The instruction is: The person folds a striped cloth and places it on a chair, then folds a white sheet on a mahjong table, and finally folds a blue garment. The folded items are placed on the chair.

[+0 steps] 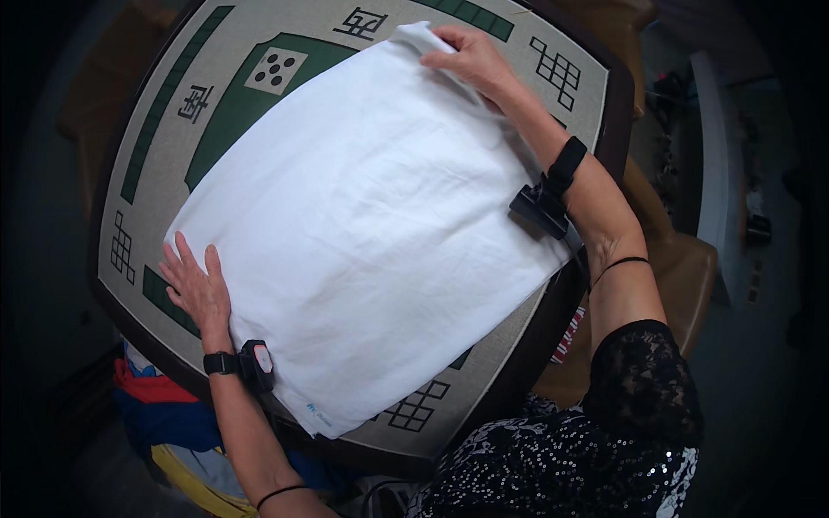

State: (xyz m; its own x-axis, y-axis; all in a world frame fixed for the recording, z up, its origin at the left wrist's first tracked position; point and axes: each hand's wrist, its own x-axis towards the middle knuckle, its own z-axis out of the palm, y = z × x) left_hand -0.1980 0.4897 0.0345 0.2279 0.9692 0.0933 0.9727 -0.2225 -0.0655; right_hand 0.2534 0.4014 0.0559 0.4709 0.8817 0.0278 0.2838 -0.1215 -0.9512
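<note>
A large white cloth lies spread over the table, folded into a rough rectangle with soft wrinkles. At its far right corner, my right hand is closed on the edge, thumb on top and fingers partly hidden. My left hand rests at the cloth's left corner with fingers spread out flat, partly on the cloth and partly beyond its edge. A small teal mark shows at the near corner. Each of my wrists wears a black strap with a small dark device.
The table has a beige and green patterned top with a dark raised rim. Brown chairs stand at the right. Below the left rim lies a pile of colourful cloth. A pale upright panel stands farther right.
</note>
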